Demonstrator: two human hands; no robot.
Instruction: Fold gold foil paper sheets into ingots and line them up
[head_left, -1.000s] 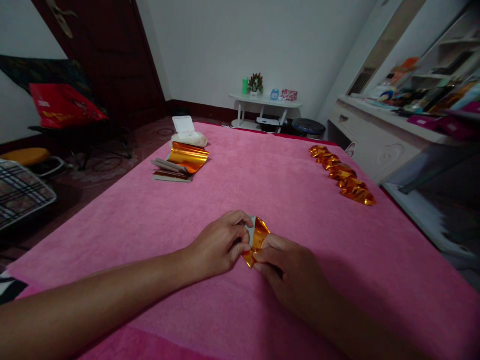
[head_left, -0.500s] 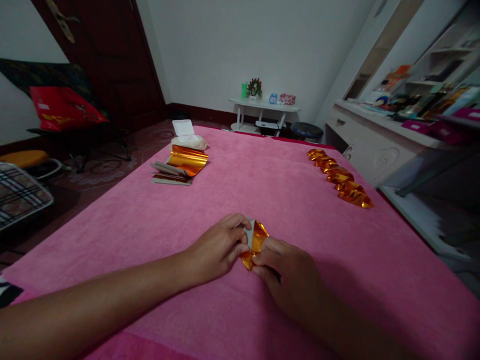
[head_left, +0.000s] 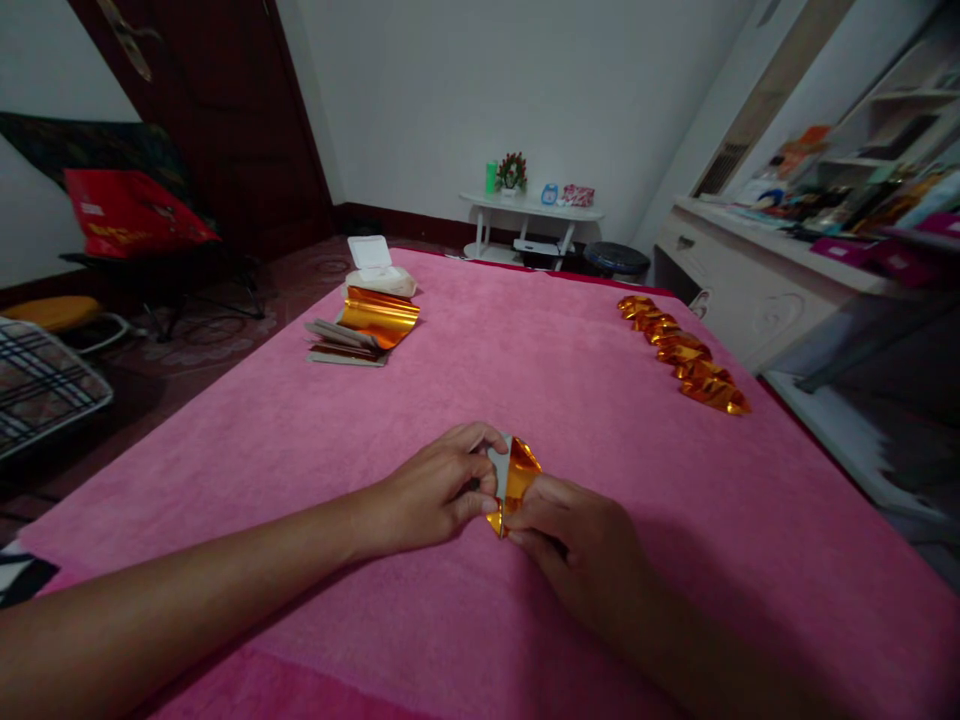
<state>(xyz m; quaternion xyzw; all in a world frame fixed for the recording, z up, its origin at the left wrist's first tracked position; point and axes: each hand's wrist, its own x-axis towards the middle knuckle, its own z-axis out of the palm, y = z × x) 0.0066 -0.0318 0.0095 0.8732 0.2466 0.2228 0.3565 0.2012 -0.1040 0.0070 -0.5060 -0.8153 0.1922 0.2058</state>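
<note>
Currently foil point(head_left: 522, 464) is on the pink cloth point(head_left: 480, 385), right between left hand point(head_left: 448, 485) and right hand point(head_left: 579, 528), long axis roughly fore-and-aft. Left is curled, digits on its grey left side; right pinches its near right part, almost closed. Neither's nearer; covered folds can't really be made out, probably creased.

the left hand point(head_left: 448, 487) seems, in dim light, to have slid its thumb slightly down the gold foil paper point(head_left: 517, 480).
</note>
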